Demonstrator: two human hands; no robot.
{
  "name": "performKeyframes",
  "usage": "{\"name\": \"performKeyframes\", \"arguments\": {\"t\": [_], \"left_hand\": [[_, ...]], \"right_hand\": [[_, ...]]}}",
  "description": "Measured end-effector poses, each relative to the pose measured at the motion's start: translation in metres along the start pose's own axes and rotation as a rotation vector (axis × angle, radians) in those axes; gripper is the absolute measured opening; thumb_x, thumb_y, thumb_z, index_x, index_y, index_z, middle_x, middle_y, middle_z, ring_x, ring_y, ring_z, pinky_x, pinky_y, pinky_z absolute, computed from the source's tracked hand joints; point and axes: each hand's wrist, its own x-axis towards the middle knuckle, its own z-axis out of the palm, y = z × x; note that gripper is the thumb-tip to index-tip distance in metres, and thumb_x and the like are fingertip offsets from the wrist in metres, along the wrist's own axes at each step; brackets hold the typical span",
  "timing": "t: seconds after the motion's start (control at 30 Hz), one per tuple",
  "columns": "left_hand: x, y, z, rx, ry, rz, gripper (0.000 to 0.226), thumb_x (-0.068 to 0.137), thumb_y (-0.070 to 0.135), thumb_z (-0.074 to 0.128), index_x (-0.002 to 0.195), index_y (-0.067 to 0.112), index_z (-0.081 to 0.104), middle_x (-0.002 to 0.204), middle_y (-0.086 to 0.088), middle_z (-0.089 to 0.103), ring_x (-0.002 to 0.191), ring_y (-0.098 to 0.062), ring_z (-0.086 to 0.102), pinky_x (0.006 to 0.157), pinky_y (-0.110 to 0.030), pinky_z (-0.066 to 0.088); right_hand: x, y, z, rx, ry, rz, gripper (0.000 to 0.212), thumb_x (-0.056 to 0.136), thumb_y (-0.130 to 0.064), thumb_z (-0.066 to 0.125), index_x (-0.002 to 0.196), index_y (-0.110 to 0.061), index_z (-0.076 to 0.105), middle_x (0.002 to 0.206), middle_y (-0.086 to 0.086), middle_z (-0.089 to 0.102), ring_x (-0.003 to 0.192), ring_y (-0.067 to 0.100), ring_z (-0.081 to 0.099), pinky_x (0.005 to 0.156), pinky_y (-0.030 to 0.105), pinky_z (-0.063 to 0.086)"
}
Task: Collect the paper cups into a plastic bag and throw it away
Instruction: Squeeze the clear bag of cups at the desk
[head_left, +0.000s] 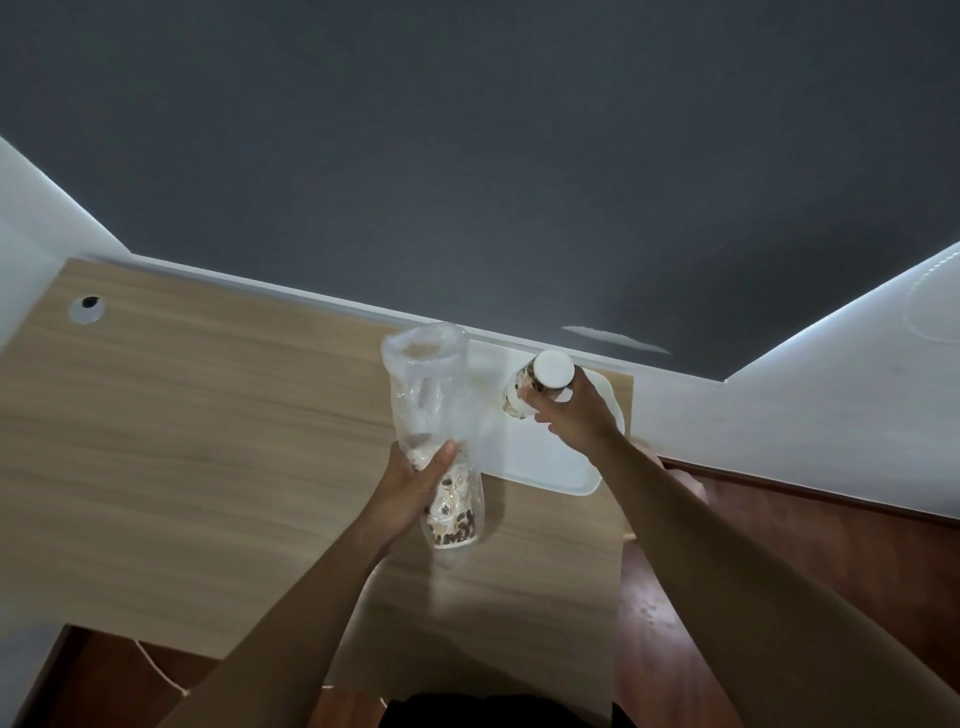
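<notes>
While the head view looks down over a wooden table (208, 415), the left grip (415, 483) is clamped round the middle of a clear plastic bag (431, 384). Its thumb lies across the front, and it holds the bag upright with the open mouth at the top. In the bag's lower end sits a paper cup (454, 514) with a brown print; whether more are stacked in it I cannot tell. The right grip (571, 415) is closed round a second cup (540, 387), which is tilted with its white round end toward the camera. This cup is just right of the bag and apart from it, over a white tray (545, 470) at the table's far right corner. A dark grey wall (467, 156) stands beyond the table, and reddish-brown floor (779, 545) shows on the right.
</notes>
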Motion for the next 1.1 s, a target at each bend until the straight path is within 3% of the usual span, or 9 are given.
{"name": "performKeyframes", "arguments": {"t": [0.07, 0.2, 0.3, 0.37, 0.57, 0.73, 0.9, 1.0, 1.1], "left_hand": [[-0.001, -0.003, -0.005, 0.021, -0.016, -0.019, 0.056, 0.096, 0.052, 0.088, 0.146, 0.039, 0.067, 0.148, -0.012, 0.075, 0.136, -0.035, 0.074, 0.113, -0.055, 0.059], [0.003, -0.018, -0.014, 0.029, 0.053, -0.185, 0.113, 0.075, 0.033, 0.108, 0.162, 0.014, 0.039, 0.149, -0.019, 0.071, 0.132, -0.037, 0.075, 0.111, -0.065, 0.06], [0.002, -0.026, -0.019, 0.115, 0.073, -0.209, 0.11, 0.073, 0.023, 0.108, 0.154, 0.014, 0.034, 0.143, -0.012, 0.07, 0.124, -0.026, 0.079, 0.105, -0.058, 0.065], [0.002, -0.029, -0.022, 0.178, 0.086, -0.207, 0.105, 0.072, 0.022, 0.106, 0.148, 0.017, 0.033, 0.139, -0.007, 0.07, 0.119, -0.02, 0.08, 0.098, -0.047, 0.069], [0.001, -0.033, -0.031, 0.514, 0.03, -0.134, 0.083, 0.071, 0.023, 0.107, 0.131, 0.025, 0.051, 0.122, 0.008, 0.074, 0.106, -0.005, 0.075, 0.077, -0.017, 0.059], [-0.003, -0.024, -0.029, 0.685, -0.159, 0.056, 0.029, 0.071, 0.02, 0.098, 0.089, 0.032, 0.078, 0.08, 0.014, 0.08, 0.071, 0.001, 0.072, 0.067, -0.022, 0.055], [-0.014, -0.008, -0.02, 0.76, -0.284, 0.119, 0.052, 0.074, 0.022, 0.093, 0.117, 0.041, 0.071, 0.102, 0.026, 0.078, 0.089, 0.003, 0.074, 0.074, -0.014, 0.054], [-0.023, -0.001, -0.016, 0.821, -0.351, 0.11, 0.064, 0.073, 0.026, 0.091, 0.127, 0.048, 0.063, 0.112, 0.026, 0.074, 0.091, -0.002, 0.075, 0.067, -0.018, 0.058], [-0.027, 0.001, -0.009, 0.877, -0.397, 0.132, 0.063, 0.072, 0.024, 0.089, 0.129, 0.038, 0.064, 0.101, 0.023, 0.07, 0.073, 0.0, 0.068, 0.056, -0.016, 0.052]], "right_hand": [[0.004, -0.002, 0.005, -0.052, -0.007, 0.005, 0.078, 0.091, -0.046, 0.088, 0.154, -0.018, 0.052, 0.145, 0.008, 0.069, 0.12, 0.035, 0.076, 0.104, 0.057, 0.063], [0.007, -0.001, 0.012, -0.153, -0.002, 0.011, 0.081, 0.096, -0.05, 0.081, 0.162, -0.018, 0.044, 0.16, 0.015, 0.056, 0.128, 0.04, 0.072, 0.113, 0.056, 0.058], [0.007, 0.0, 0.015, -0.207, 0.014, 0.028, 0.084, 0.098, -0.052, 0.079, 0.164, -0.017, 0.041, 0.162, 0.015, 0.053, 0.14, 0.038, 0.063, 0.114, 0.046, 0.055], [0.003, -0.004, 0.014, -0.233, 0.058, 0.035, 0.079, 0.101, -0.052, 0.074, 0.163, -0.018, 0.04, 0.162, 0.012, 0.053, 0.142, 0.035, 0.06, 0.097, 0.036, 0.049], [-0.03, -0.024, -0.016, -0.058, 0.211, -0.21, 0.022, 0.109, -0.035, 0.067, 0.127, -0.022, 0.068, 0.122, -0.017, 0.076, 0.104, -0.005, 0.072, 0.094, 0.026, 0.059], [-0.06, -0.02, -0.044, -0.154, -0.073, -0.31, 0.014, 0.105, -0.014, 0.07, 0.103, -0.017, 0.084, 0.108, -0.015, 0.085, 0.1, -0.006, 0.075, 0.086, 0.005, 0.051], [-0.071, -0.004, -0.053, -0.363, -0.433, -0.172, 0.035, 0.109, -0.005, 0.051, 0.121, -0.009, 0.084, 0.131, -0.003, 0.082, 0.119, 0.019, 0.076, 0.112, 0.034, 0.056], [-0.078, 0.006, -0.043, -0.147, -0.654, -0.076, 0.039, 0.102, 0.007, 0.048, 0.136, 0.007, 0.067, 0.137, 0.016, 0.071, 0.114, 0.014, 0.075, 0.104, 0.023, 0.059], [-0.087, 0.02, -0.03, -0.144, -0.771, -0.061, 0.046, 0.083, 0.01, 0.057, 0.126, -0.001, 0.07, 0.113, -0.006, 0.084, 0.101, -0.001, 0.079, 0.088, 0.013, 0.059]]}}
